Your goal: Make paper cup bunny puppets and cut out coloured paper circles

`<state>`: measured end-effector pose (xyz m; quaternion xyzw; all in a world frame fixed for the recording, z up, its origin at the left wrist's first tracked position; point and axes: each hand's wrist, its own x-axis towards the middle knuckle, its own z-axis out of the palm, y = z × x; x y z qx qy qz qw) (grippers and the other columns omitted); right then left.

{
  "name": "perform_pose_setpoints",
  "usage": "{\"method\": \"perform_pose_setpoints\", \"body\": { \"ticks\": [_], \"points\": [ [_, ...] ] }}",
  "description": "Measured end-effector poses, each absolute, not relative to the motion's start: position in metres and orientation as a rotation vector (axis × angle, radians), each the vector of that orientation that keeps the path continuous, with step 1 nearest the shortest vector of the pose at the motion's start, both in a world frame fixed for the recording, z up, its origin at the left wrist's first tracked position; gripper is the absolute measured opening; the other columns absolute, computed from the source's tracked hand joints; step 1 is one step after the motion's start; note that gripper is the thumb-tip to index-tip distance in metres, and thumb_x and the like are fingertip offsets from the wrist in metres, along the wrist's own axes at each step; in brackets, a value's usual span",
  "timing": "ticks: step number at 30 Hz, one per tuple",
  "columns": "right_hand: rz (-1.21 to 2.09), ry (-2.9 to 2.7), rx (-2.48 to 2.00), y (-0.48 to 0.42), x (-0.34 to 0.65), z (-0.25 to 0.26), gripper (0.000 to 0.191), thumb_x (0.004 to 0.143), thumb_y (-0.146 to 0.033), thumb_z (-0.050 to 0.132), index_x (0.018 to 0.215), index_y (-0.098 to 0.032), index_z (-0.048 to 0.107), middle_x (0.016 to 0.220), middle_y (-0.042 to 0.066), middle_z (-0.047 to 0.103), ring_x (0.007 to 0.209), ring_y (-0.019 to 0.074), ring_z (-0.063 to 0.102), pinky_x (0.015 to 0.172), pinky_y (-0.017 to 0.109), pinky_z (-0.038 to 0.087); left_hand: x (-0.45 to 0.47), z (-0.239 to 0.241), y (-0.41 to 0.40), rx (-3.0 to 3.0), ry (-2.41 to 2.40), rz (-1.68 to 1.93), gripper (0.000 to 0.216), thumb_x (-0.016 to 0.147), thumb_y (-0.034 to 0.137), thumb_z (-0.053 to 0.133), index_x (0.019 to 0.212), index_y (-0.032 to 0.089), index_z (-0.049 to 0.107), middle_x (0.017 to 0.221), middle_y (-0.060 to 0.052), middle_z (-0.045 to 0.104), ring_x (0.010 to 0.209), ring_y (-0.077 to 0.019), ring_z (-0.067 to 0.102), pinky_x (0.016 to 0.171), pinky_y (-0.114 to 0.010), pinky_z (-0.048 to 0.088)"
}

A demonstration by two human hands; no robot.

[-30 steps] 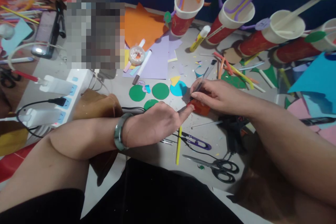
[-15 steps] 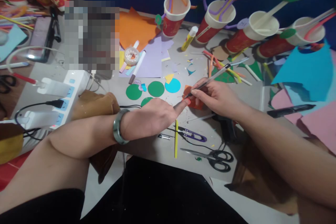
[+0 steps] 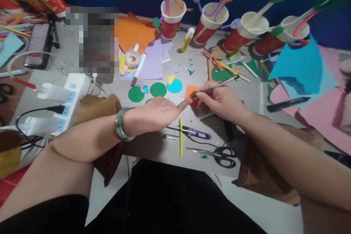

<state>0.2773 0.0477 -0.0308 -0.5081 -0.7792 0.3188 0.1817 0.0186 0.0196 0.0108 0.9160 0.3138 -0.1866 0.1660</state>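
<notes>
My right hand (image 3: 225, 100) pinches a slim pen (image 3: 219, 84), its tip down at a small piece of orange paper (image 3: 190, 90) on the table. My left hand (image 3: 155, 114) reaches in from the left with its index finger stretched out, the fingertip on the orange paper close to the pen tip. Its thumb and other fingers are mostly hidden. Beyond the left hand lie green paper circles (image 3: 158, 90) and a blue paper circle (image 3: 174, 86). Nearer me are purple-handled thread snips (image 3: 199, 132), a yellow straw (image 3: 181, 139) and black-handled scissors (image 3: 225, 156).
Red paper cups (image 3: 172, 25) with straw-and-paper figures stand along the back. A glue stick (image 3: 188, 40), tape roll (image 3: 132, 59) and orange sheets (image 3: 135, 31) lie before them. On the left is a power strip (image 3: 74, 95) with cables; blue paper (image 3: 297, 67) lies right.
The view has turned a little to the right, so things sit further left. The pen leans lower in my right hand. My left fingertip stays on the orange paper.
</notes>
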Motion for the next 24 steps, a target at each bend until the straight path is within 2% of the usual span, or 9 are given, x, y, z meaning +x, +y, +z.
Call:
{"method": "perform_pose_setpoints", "body": {
  "ticks": [5,9,12,17,24],
  "points": [
    [0.855,-2.176,-1.46,0.039,0.279,-0.032,0.028,0.104,-0.045,0.065,0.086,-0.026,0.075,0.086,0.009,0.082,0.076,0.0278,0.078,0.072,0.043,0.063,0.018,0.012,0.019,2.667,0.872,-0.57,0.084,0.103,0.001,0.039,0.184,0.012,0.022,0.083,-0.002,0.07,0.067,-0.0178,0.059,0.061,-0.032,0.033],
    [1.001,-2.04,-1.493,0.027,0.276,-0.034,0.025,0.104,-0.05,0.066,0.09,-0.029,0.066,0.073,0.004,0.078,0.067,0.0271,0.076,0.063,0.04,0.06,0.02,0.018,0.021,2.661,0.854,-0.671,0.084,0.103,-0.001,0.035,0.185,0.009,0.019,0.082,-0.002,0.068,0.064,-0.0171,0.052,0.058,-0.032,0.028],
    [1.003,-1.999,-1.492,0.02,0.274,-0.034,0.026,0.103,-0.052,0.068,0.091,-0.03,0.061,0.069,0.001,0.077,0.063,0.0258,0.074,0.061,0.039,0.057,0.018,0.016,0.022,2.655,0.842,-0.606,0.08,0.105,0.002,0.035,0.184,0.007,0.021,0.082,-0.002,0.067,0.063,-0.017,0.049,0.059,-0.033,0.028],
    [0.826,-2.052,-1.519,0.01,0.27,-0.031,0.028,0.104,-0.052,0.066,0.087,-0.03,0.062,0.068,0.004,0.078,0.066,0.0267,0.074,0.068,0.041,0.057,0.013,0.007,0.023,2.628,0.849,-0.51,0.076,0.107,0.005,0.033,0.183,0.01,0.026,0.081,-0.001,0.064,0.064,-0.0174,0.05,0.063,-0.032,0.032],
    [0.619,-2.118,-1.536,0.002,0.273,-0.041,0.025,0.104,-0.05,0.066,0.09,-0.03,0.065,0.083,0.007,0.083,0.072,0.0279,0.076,0.069,0.041,0.058,0.013,0.007,0.023,2.662,0.827,-0.462,0.076,0.107,0.005,0.032,0.183,0.01,0.024,0.078,-0.002,0.063,0.07,-0.0194,0.058,0.068,-0.032,0.039]
  ]
}}
